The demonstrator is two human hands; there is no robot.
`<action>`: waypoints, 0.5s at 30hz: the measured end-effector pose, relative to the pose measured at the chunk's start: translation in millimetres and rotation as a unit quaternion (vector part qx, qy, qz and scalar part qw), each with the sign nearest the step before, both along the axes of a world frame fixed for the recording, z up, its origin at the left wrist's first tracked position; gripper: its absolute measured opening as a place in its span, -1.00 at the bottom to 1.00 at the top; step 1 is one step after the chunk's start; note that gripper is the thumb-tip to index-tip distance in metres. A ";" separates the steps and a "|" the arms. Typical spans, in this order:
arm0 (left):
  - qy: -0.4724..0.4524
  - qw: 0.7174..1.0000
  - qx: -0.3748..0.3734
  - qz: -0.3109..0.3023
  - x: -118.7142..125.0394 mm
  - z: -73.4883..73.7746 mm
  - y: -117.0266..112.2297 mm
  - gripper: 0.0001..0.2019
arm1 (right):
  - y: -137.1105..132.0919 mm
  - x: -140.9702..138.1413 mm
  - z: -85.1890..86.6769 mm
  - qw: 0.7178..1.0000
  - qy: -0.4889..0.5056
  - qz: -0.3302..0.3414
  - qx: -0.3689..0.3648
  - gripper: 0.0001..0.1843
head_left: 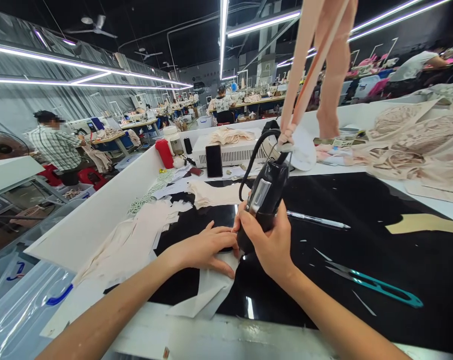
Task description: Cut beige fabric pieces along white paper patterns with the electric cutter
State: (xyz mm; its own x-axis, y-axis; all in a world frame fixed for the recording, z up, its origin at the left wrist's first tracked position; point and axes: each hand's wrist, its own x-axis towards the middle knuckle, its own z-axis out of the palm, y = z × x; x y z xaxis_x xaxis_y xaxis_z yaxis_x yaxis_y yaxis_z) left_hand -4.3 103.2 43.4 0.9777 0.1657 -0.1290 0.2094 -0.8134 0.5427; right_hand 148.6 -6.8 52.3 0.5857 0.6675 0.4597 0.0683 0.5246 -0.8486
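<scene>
My right hand (269, 240) is wrapped around a black corded handheld power tool (266, 192), held upright with its base low over the dark tabletop. The tool hangs from knotted peach fabric strips (299, 75). My left hand (205, 247) lies with fingers spread on a pale fabric piece (211, 292), pressing it down; its fingertips reach the tool's base. That fabric is partly folded and reaches the table's front edge. The tool's working tip is hidden by my hands.
On the black tabletop (339, 195) lie a pen (318, 220), teal thread snips (376, 285) and a tan pattern piece (429, 224). Pale fabric pieces (136, 235) are piled left, beige cloth (417, 145) right. A phone (214, 161) leans against a vented white box (232, 154).
</scene>
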 end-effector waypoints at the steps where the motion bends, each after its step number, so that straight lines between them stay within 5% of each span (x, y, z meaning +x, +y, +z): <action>1: -0.003 1.000 -0.001 -0.003 -0.2 -0.5 0.7 -0.60 | -0.6 -0.6 0.4 1.000 0.002 0.002 0.000 -0.69; 12: -0.006 1.000 0.026 0.001 3.1 0.5 -1.9 -0.31 | -7.3 -9.7 -4.7 0.999 0.025 0.041 -0.001 -0.66; 15: -0.009 0.999 0.035 -0.006 3.7 1.2 -3.2 -0.38 | -7.0 -8.2 -3.5 0.999 0.019 0.044 0.005 -0.67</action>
State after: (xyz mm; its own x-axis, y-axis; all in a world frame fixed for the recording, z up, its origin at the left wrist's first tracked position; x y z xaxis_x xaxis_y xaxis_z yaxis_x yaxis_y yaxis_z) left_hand -0.5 100.1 44.5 0.9816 0.1627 -0.1000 0.1909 -0.8518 0.4879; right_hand 140.4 -13.8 48.8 0.5419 0.7124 0.4459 -0.0104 0.5363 -0.8440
